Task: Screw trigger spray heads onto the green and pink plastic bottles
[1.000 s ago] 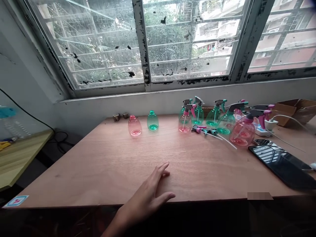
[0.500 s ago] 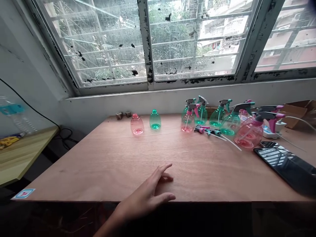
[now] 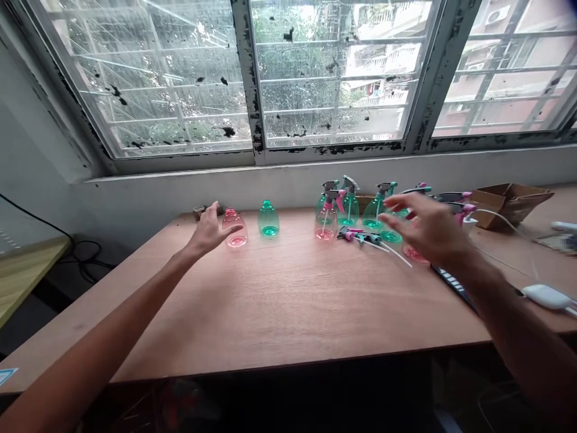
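My left hand [image 3: 210, 230] is stretched out over the wooden table [image 3: 279, 300], fingers apart, its fingertips right at a pink capless bottle [image 3: 235, 229]. A green capless bottle [image 3: 268, 219] stands just to the right of it. My right hand [image 3: 428, 228] hovers open with spread fingers above two loose spray heads [image 3: 363, 236] and in front of several pink and green spray bottles [image 3: 342, 207]. Neither hand holds anything.
A barred window runs along the back wall above the sill. A dark tablet [image 3: 451, 281] lies under my right forearm, a white device [image 3: 547, 296] and cable at the right edge, a cardboard box [image 3: 511, 201] at the back right. A second table [image 3: 22, 270] stands at left.
My left hand has left the table's front edge and reached far forward to the pink bottle. My right hand has come into view over the spray heads. The view has shifted right.
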A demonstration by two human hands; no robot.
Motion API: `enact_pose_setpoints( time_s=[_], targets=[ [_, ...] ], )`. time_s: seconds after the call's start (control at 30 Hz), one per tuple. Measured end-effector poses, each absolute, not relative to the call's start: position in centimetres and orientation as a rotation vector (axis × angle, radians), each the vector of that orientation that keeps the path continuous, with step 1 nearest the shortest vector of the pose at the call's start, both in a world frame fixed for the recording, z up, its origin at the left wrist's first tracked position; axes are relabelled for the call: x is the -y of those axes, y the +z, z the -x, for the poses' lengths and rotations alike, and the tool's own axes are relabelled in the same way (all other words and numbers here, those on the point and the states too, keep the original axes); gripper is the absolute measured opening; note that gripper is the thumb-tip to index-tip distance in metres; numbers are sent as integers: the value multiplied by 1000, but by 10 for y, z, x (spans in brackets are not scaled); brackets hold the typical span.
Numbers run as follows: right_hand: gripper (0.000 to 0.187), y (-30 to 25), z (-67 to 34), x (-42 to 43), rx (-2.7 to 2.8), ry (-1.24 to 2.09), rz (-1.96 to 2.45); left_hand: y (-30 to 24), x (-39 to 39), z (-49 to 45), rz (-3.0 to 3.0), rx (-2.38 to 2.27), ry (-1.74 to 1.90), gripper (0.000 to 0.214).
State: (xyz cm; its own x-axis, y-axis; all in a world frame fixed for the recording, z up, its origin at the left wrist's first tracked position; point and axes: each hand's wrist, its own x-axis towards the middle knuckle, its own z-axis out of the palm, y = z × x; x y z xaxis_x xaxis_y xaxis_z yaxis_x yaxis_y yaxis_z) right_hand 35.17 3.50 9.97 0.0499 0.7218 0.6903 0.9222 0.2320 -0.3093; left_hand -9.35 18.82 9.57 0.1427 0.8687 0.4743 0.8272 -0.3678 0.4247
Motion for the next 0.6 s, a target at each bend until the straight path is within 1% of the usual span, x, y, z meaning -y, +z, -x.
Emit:
enact_pose_setpoints(
  time_s=[0.03,0.1,0.17,0.33,0.47,0.6],
  targets=[
    [45,95,-349,-51,1814,-234,1610,93,-200,97,-2279,-1766,1029,81],
    [58,81,-345,-87,1907,-122,1745,82,-217,100,-2213,-1789,984,51],
    [57,66,-340,-122,1945,-94,1845,69,-227,100,-2165,-1802,952,36],
    [32,39,-323,-178,2026,-29,2107,47,-247,94,-2088,-1847,979,33],
    [30,29,-309,-194,1981,-46,2309,38,-259,87,-2024,-1989,1056,34],
    [32,22,-302,-199,1937,-112,2391,27,-263,75,-1936,-2269,1179,40]
  ],
)
